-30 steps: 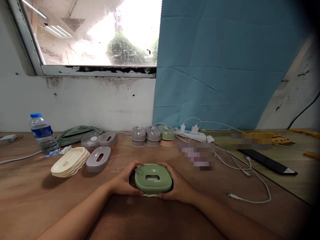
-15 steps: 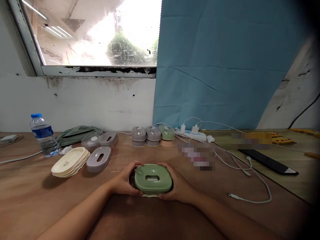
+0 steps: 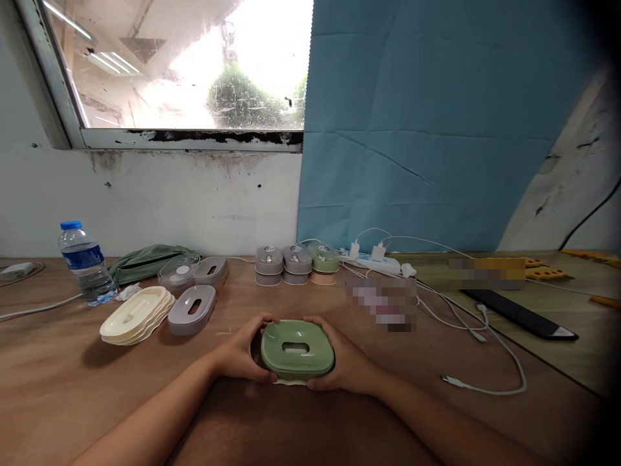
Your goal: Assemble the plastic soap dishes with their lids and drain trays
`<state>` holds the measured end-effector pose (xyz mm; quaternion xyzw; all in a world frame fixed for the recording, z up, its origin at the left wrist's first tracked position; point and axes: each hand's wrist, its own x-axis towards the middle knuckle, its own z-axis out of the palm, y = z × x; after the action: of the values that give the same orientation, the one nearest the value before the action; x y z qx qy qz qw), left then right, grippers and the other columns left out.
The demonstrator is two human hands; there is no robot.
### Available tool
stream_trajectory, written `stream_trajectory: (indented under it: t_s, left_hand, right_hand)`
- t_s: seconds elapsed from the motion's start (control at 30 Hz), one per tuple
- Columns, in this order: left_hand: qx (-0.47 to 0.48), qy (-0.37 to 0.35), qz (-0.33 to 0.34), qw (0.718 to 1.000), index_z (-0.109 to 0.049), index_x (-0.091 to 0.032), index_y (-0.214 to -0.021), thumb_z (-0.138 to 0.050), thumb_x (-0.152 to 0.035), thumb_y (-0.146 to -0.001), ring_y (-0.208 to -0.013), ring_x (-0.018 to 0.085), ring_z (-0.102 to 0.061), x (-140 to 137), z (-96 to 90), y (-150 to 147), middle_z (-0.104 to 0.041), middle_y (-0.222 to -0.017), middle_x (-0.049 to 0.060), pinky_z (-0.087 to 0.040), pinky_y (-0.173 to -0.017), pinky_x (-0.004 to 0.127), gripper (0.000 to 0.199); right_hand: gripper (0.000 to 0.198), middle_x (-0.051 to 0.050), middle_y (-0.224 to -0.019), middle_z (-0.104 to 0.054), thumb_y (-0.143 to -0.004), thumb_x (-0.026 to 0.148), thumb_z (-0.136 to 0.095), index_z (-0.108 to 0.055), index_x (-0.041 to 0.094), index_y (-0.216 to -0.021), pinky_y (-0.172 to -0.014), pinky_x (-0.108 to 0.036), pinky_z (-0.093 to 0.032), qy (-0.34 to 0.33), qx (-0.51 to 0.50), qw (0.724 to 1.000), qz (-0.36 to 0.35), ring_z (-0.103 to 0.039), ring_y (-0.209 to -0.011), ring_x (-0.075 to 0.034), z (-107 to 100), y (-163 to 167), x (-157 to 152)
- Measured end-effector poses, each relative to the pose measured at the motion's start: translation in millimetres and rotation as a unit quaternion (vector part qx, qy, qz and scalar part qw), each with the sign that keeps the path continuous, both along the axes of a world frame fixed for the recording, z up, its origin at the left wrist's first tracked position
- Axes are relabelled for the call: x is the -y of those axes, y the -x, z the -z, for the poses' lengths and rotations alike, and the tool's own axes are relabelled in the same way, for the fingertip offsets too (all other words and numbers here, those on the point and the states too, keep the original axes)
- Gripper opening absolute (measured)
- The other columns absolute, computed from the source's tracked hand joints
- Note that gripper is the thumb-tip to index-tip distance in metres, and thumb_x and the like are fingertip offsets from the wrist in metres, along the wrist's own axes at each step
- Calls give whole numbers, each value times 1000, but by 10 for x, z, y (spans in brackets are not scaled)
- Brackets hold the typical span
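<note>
A green oval plastic box cover [image 3: 297, 366] with a slot in its top is right in front of me, low over the brown table. A cream edge shows beneath its near side. My left hand [image 3: 245, 353] is closed around its left end, thumb at the near corner and fingers at the far one. Around the right end, my right hand [image 3: 347, 362] grips in the same way. To the left lie a stack of cream oval plates [image 3: 133, 314] and a grey slotted cover [image 3: 193, 310].
A water bottle [image 3: 82, 259], a green pouch [image 3: 150, 262] and a clear round container [image 3: 178, 272] stand at the back left. Several small two-tier boxes [image 3: 297, 262] line the wall. White cables [image 3: 504, 391], a power strip [image 3: 373, 262] and a black flat object [image 3: 521, 315] lie to the right.
</note>
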<state>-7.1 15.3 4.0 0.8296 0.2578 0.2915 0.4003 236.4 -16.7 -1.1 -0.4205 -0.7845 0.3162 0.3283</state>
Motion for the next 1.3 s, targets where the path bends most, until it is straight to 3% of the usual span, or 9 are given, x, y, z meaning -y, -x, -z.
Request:
stream_trajectory:
  t_s: [1.03, 1.3]
  left_hand:
    - [-18, -4, 3, 1000, -31, -21, -116, -73, -26, -51, -101, 21, -44, -1, 17, 24, -44, -110, 5, -36, -89, 33, 78]
    - [-12, -16, 10, 1000, -32, -21, -115, -73, -27, -50, -100, 20, -44, 17, 7, 35, -43, -111, 5, -38, -87, 32, 77]
  right_hand:
    - [86, -7, -119, -47, -48, 29, -76, -31, 24, -121, -91, -38, -37, -3, -30, 999, -19, -47, -108, -26, -17, 10, 15]
    - [96, -9, -123, -44, -44, 26, -78, -27, 23, -125, -93, -38, -35, 16, -13, 999, -25, -43, -112, -27, -13, -32, 20]
